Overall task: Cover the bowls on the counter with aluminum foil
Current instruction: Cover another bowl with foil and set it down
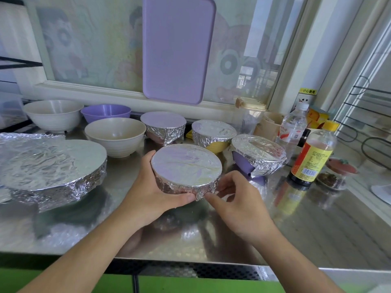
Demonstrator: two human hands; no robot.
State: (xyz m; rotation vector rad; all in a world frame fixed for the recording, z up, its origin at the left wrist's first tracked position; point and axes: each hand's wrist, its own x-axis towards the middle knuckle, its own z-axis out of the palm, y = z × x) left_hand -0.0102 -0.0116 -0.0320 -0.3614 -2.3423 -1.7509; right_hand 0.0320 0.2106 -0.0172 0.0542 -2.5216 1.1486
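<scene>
On the steel counter, near its front edge, sits a foil-covered bowl. The left hand cups its side, thumb curled beneath the crimped foil; the right hand pinches the foil edge (three other wrapped bowls stand behind). Three uncovered bowls wait left.

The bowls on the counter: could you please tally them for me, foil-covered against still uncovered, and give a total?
Foil-covered bowls: 4: the held one, back middle, yellow-bottomed, purple right
Uncovered bowls: 3: white back left, purple, white front
Total: 7
</scene>
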